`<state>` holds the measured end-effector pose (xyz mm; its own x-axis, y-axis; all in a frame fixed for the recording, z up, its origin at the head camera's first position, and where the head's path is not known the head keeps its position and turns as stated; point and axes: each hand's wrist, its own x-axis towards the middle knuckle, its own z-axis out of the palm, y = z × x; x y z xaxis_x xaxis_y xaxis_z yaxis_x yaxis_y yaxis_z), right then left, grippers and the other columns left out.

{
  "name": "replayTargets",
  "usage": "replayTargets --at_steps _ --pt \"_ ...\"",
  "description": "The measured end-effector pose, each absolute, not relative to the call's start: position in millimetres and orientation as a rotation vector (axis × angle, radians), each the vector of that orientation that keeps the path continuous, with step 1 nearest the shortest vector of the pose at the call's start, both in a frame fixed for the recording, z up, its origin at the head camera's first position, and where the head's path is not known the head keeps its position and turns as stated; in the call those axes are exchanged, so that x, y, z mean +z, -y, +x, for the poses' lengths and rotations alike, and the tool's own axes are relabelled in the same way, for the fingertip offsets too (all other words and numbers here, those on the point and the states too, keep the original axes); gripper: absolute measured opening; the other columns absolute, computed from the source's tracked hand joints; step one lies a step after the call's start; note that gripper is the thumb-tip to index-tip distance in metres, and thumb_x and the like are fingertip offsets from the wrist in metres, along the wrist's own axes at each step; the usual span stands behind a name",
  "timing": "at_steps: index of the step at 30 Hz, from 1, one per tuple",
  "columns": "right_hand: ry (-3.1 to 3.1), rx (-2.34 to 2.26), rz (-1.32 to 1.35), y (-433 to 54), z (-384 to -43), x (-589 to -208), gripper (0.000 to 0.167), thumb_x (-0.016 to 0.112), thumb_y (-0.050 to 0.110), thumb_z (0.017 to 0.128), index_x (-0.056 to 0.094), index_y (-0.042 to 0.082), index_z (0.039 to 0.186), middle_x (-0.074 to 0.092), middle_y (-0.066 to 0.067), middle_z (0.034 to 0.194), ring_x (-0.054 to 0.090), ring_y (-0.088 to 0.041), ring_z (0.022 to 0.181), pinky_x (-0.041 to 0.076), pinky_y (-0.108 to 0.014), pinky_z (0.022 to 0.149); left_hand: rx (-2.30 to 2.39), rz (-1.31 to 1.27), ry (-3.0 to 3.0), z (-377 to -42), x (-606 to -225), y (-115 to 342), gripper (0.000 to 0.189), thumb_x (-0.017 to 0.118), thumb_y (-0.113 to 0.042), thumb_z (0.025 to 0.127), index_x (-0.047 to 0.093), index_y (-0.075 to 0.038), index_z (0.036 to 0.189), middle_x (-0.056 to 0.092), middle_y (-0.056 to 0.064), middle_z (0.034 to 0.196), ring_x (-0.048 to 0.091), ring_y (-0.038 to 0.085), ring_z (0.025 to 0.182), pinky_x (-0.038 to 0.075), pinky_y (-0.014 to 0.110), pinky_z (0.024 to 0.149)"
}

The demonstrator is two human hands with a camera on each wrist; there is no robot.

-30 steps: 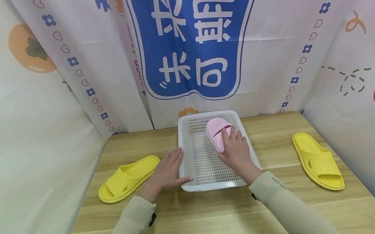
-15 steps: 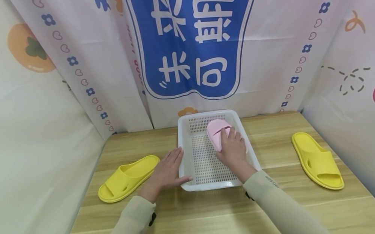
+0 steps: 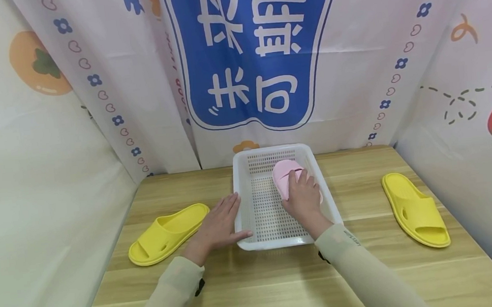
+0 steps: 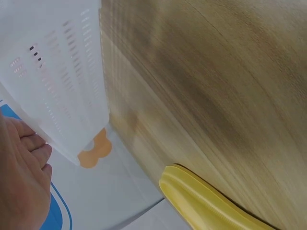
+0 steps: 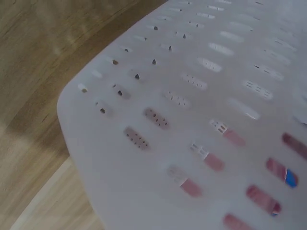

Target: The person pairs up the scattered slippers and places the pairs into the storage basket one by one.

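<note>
A pink slipper (image 3: 281, 174) lies inside the right half of a white perforated plastic basket (image 3: 277, 244). Its strap and heel are partly covered by my right hand (image 3: 303, 198), which grips it with curled fingers. My left hand (image 3: 215, 227) touches the basket's left rim with straight fingers, the thumb over the near corner. In the left wrist view, that hand (image 4: 25, 177) is beside the basket wall (image 4: 62, 81). The right wrist view shows the basket's slotted wall (image 5: 129, 167) close up, pink showing through some slots; the right hand is out of frame there.
One yellow slipper (image 3: 165, 238) lies on the wooden table (image 3: 259, 290) left of the basket, close to my left forearm. Another yellow slipper (image 3: 416, 210) lies near the table's right edge. A printed cloth (image 3: 354, 79) hangs directly behind the basket.
My right hand and the pink slipper have shifted slightly toward me inside the basket. The left hand, the basket and the yellow slippers stay in place.
</note>
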<state>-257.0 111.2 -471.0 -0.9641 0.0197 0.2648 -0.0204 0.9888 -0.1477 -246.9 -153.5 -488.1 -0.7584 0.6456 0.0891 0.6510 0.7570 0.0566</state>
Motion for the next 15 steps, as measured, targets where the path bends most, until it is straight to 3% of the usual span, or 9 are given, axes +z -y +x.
replayTargets --at_steps 15 --pt "2.932 0.153 -0.044 -105.6 -259.5 -476.4 0.089 0.075 0.038 0.075 0.035 -0.003 0.143 0.036 -0.04 0.139 0.047 -0.054 0.117 0.045 -0.061 0.092 -0.112 -1.067 2.881 -245.3 -484.7 152.0 0.104 0.043 -0.074 0.087 0.02 0.004 0.152 0.017 0.019 0.158 0.016 0.03 0.146 0.009 0.039 0.118"
